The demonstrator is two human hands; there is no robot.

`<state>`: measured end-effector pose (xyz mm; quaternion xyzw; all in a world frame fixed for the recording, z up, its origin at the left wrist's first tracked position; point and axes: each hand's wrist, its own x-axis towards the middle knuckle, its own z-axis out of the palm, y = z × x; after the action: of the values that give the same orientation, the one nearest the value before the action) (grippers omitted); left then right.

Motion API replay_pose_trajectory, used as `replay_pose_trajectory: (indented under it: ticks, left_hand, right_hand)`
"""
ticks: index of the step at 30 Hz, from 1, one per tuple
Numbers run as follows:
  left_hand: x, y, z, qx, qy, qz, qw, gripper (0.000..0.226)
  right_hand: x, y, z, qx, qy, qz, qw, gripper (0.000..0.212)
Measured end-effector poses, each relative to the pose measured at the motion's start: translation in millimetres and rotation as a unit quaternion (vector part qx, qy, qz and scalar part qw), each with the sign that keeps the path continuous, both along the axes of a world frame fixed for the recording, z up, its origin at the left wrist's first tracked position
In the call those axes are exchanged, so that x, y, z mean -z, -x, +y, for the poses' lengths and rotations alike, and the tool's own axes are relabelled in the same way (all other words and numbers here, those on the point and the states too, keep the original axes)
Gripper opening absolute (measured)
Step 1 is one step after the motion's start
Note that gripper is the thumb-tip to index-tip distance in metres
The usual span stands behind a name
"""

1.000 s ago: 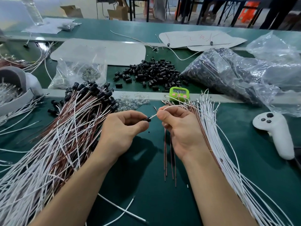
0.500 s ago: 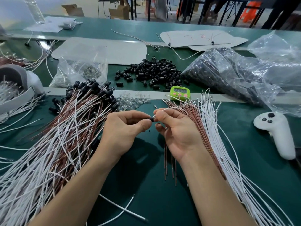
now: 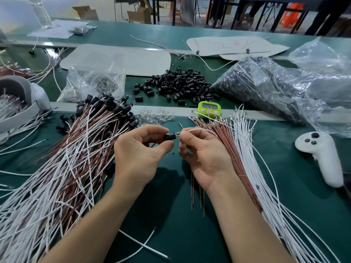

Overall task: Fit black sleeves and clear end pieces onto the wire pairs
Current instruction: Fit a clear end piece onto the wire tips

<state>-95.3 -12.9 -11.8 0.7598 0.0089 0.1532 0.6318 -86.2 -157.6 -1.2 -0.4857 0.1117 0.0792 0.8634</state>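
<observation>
My left hand (image 3: 140, 154) pinches a small black sleeve (image 3: 168, 137) between thumb and forefinger at the centre of the bench. My right hand (image 3: 203, 154) pinches the end of a white wire (image 3: 197, 130) whose metal tip sits at the sleeve's mouth. Brown wires (image 3: 192, 194) hang down below my right hand. A big heap of finished wire pairs (image 3: 62, 168) with black sleeves lies on the left. Bare brown and white wires (image 3: 245, 158) fan out on the right. Loose black sleeves (image 3: 176, 86) are piled further back, and clear end pieces (image 3: 155, 116) lie just in front of them.
A green timer (image 3: 209, 109) stands behind my hands. A white controller (image 3: 322, 156) lies at the right. Crumpled plastic bags (image 3: 275, 88) with dark parts fill the back right, a clear bag (image 3: 91, 82) the back left. A grey-white tray (image 3: 17, 103) of wires sits far left.
Both hands drew together, then eased slightly apart. The white wire's end now meets the sleeve, and the sleeve shows more clearly between the two hands.
</observation>
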Motion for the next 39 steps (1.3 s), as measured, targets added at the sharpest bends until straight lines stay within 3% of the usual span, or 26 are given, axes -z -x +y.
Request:
replay_pose_trajectory:
  ticks: [10,17,21,26,30,34,39]
  left_hand:
    - [2.1,-1.0,-0.8,-0.008,0.003,-0.016,1.000,0.025]
    - [0.1,-0.7,-0.5,0.002,0.007,-0.008,1.000,0.028]
    - [-0.4,-0.7,-2.0,-0.007,0.017,0.011,1.000,0.023]
    - [0.7,-3.1,-1.2,-0.003,0.038,0.041,0.998,0.020]
    - [1.7,-3.4,-1.1,-0.004,0.028,0.047,0.998,0.019]
    - [1.6,-2.6,-0.1,-0.009,0.014,0.039,0.999,0.023]
    - [2.3,-2.0,0.7,0.006,-0.002,0.031,0.999,0.026]
  right_hand:
    - [-5.9,1.4,-6.6,-0.010,0.011,0.013,1.000,0.014]
    - [-1.8,0.6,-3.0,-0.022,-0.044,0.022,0.999,0.016]
    - [-2.1,-0.5,-6.8,0.006,-0.061,0.004,0.998,0.029]
    - [-4.1,-4.4,-13.3,0.047,-0.054,-0.017,0.997,0.023]
    - [-4.3,-3.9,-14.8,0.034,-0.029,-0.042,0.998,0.030]
    - [-5.6,-4.8,-19.4,0.045,-0.013,-0.057,0.997,0.016]
    - [-2.7,-4.4,-16.7,0.054,0.089,-0.071,0.992,0.022]
